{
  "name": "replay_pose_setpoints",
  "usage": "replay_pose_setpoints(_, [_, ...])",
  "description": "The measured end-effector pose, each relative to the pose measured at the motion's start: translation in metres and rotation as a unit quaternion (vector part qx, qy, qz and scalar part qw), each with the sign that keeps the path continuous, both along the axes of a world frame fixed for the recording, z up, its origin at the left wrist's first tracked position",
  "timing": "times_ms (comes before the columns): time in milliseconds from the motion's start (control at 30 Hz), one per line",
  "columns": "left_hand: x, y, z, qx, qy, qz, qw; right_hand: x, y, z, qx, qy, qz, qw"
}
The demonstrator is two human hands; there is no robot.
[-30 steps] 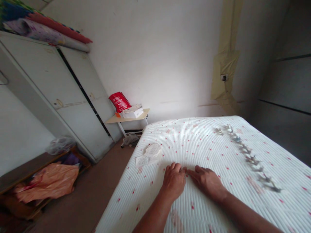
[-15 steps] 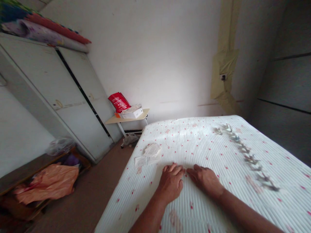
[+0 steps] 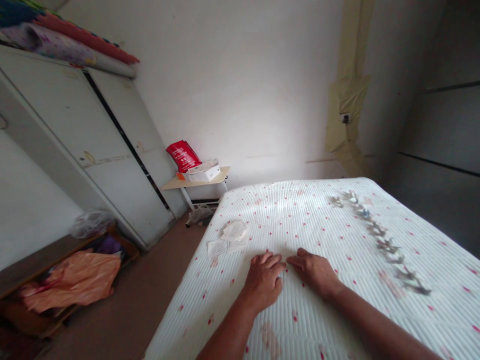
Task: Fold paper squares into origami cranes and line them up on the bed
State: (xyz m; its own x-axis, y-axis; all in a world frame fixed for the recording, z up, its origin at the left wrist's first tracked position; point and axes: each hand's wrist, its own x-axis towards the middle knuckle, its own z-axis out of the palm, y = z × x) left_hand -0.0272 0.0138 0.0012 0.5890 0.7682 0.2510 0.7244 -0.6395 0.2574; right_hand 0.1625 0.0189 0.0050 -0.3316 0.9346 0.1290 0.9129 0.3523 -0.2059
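Observation:
On the white, red-dotted bed cover (image 3: 300, 215), my left hand (image 3: 265, 277) lies palm down with its fingers bent over something small and pale. My right hand (image 3: 314, 270) is just to its right, its fingers pressed together at the same spot. The little pale piece between the fingertips is mostly hidden. Beyond my left hand lie several printed paper pieces (image 3: 235, 230), partly overlapping. A slanting row of small folded paper shapes (image 3: 388, 245) stands to the right of my right hand.
A small table (image 3: 223, 175) with a red bag (image 3: 183, 156) and a white box (image 3: 204, 173) stands by the wall. A grey cabinet (image 3: 116, 165) is at the left, above an orange plastic bag (image 3: 75, 277) on a low wooden unit.
My right hand's fingers have lifted and drawn together more, and a bit of the small pale piece now shows between the hands. My left hand has barely moved.

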Motion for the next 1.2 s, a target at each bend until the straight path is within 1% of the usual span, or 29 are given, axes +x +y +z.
replay_pose_setpoints(200, [-0.001, -0.001, 0.0, -0.008, -0.026, 0.0, 1.0, -0.003, 0.001, -0.003, 0.014, -0.017, -0.01, 1.0])
replay_pose_setpoints(300, [-0.003, 0.0, -0.001, -0.016, -0.046, -0.001, 0.999, -0.003, 0.002, -0.001, 0.013, -0.014, -0.012, 1.0])
replay_pose_setpoints(467, [-0.005, 0.001, -0.002, -0.016, -0.065, -0.007, 0.998, -0.004, 0.009, 0.006, -0.034, 0.021, -0.034, 0.999])
replay_pose_setpoints(600, [-0.003, -0.001, -0.002, -0.016, -0.048, -0.011, 0.999, -0.003, 0.016, 0.009, -0.074, 0.077, -0.043, 0.993])
replay_pose_setpoints(667, [0.0, -0.005, -0.001, -0.016, -0.04, -0.006, 0.999, -0.001, 0.019, 0.008, -0.079, 0.096, -0.039, 0.991])
replay_pose_setpoints(733, [0.005, -0.009, -0.001, -0.013, -0.037, 0.015, 0.999, 0.001, 0.02, 0.005, -0.07, 0.123, -0.04, 0.989])
replay_pose_setpoints(833, [0.011, -0.014, 0.0, -0.014, -0.034, 0.034, 0.999, 0.003, 0.021, -0.002, -0.039, 0.193, -0.042, 0.98])
replay_pose_setpoints(933, [0.015, -0.016, 0.002, -0.016, -0.026, 0.042, 0.999, 0.002, 0.021, -0.008, -0.007, 0.241, -0.005, 0.971])
replay_pose_setpoints(967, [0.015, -0.017, 0.002, -0.016, -0.023, 0.044, 0.999, 0.0, 0.02, -0.009, -0.003, 0.242, 0.007, 0.97])
replay_pose_setpoints(1067, [0.014, -0.015, 0.003, -0.015, -0.021, 0.048, 0.999, -0.007, 0.018, -0.012, -0.004, 0.209, -0.005, 0.978])
replay_pose_setpoints(1200, [0.009, -0.008, 0.001, -0.029, -0.051, 0.037, 0.998, -0.011, 0.018, -0.014, 0.004, 0.183, -0.009, 0.983])
